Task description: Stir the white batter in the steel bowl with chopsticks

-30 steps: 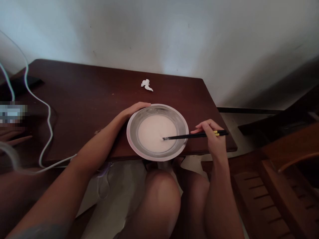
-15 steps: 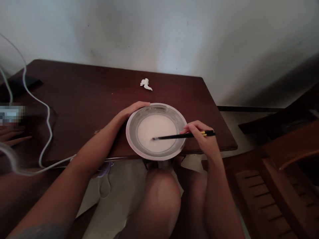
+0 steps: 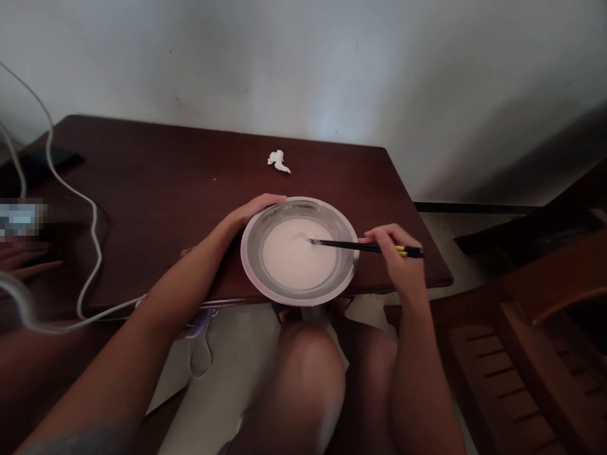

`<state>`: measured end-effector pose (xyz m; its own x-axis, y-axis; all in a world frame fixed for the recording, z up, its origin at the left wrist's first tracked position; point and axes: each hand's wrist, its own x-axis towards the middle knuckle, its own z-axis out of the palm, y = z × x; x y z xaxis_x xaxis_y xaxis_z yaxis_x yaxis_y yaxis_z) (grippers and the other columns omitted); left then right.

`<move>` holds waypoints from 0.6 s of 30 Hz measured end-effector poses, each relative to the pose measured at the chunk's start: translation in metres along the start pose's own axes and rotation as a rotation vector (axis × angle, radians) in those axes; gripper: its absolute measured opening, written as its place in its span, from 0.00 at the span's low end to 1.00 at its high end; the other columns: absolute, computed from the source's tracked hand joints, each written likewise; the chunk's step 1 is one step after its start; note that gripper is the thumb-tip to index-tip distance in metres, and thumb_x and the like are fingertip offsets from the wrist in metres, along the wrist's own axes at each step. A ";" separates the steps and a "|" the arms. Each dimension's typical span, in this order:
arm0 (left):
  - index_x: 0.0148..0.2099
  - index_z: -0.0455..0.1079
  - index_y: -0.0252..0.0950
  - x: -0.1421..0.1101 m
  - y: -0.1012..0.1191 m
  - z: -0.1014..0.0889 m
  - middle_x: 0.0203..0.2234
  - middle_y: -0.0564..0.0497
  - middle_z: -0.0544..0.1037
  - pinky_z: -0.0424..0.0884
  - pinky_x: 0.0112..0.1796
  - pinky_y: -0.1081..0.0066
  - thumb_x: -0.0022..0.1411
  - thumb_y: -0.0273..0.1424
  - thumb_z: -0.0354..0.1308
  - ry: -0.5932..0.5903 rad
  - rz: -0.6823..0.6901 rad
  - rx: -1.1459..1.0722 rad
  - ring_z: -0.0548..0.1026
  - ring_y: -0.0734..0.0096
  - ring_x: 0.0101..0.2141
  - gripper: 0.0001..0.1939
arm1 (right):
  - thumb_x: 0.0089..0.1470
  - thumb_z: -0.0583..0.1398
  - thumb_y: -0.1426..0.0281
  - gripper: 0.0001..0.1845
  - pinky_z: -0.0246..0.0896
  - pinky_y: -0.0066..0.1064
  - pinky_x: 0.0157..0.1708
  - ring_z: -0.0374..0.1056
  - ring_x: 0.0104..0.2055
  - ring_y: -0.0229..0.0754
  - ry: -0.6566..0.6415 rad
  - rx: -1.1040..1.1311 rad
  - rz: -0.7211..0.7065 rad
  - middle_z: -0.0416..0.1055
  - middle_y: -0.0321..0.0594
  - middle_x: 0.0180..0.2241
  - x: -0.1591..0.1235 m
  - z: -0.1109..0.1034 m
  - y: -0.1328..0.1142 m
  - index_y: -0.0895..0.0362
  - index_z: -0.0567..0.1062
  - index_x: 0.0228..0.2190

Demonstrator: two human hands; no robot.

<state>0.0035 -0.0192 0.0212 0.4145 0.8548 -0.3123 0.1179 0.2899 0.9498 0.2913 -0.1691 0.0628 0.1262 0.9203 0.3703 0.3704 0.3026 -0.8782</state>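
A round metal bowl [image 3: 251, 249] stands at the front edge of the dark wooden table, its front rim jutting past the edge. Inside it is a pale, milky liquid [image 3: 298, 262]. My left hand [image 3: 263, 202] grips the bowl's far left rim; part of its fingers is hidden behind the bowl. Black chopsticks [image 3: 344, 244] with yellow bands are held in my right hand [image 3: 396, 246], just right of the bowl. Their tips dip into the liquid near its middle.
Crumpled white tissue [image 3: 279, 161] lies behind the bowl on the table [image 3: 180, 170]. White cables [image 3: 92, 221] run down the left side, near another person's hand [image 3: 28, 262]. A wooden chair [image 3: 512, 354] stands at the right, and a wall rises behind.
My right hand has moved right and slightly away from me with the chopsticks. Their tips have shifted from the near part of the liquid toward its middle. My left hand stays on the rim.
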 end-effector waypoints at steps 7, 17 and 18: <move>0.34 0.80 0.36 0.005 -0.005 -0.004 0.30 0.52 0.82 0.75 0.44 0.66 0.58 0.41 0.62 -0.010 0.013 0.013 0.78 0.63 0.35 0.13 | 0.63 0.61 0.65 0.11 0.72 0.33 0.39 0.80 0.35 0.41 -0.198 0.034 0.029 0.83 0.36 0.29 -0.002 0.003 -0.001 0.53 0.81 0.30; 0.32 0.79 0.35 0.009 -0.009 -0.008 0.29 0.52 0.82 0.74 0.46 0.65 0.57 0.42 0.63 0.000 0.040 0.060 0.77 0.63 0.36 0.14 | 0.63 0.60 0.65 0.12 0.72 0.33 0.38 0.79 0.33 0.41 -0.170 0.042 0.057 0.82 0.36 0.27 -0.003 0.003 -0.001 0.53 0.80 0.30; 0.32 0.79 0.35 0.009 -0.008 -0.008 0.29 0.52 0.82 0.74 0.45 0.65 0.57 0.41 0.63 -0.014 0.030 0.035 0.77 0.63 0.36 0.14 | 0.63 0.61 0.65 0.11 0.72 0.33 0.39 0.79 0.36 0.42 -0.218 0.022 0.040 0.83 0.37 0.30 -0.002 0.005 -0.002 0.53 0.81 0.31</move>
<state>-0.0008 -0.0109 0.0106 0.4309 0.8568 -0.2833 0.1365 0.2485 0.9590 0.2861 -0.1705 0.0620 -0.0627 0.9627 0.2632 0.3490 0.2682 -0.8979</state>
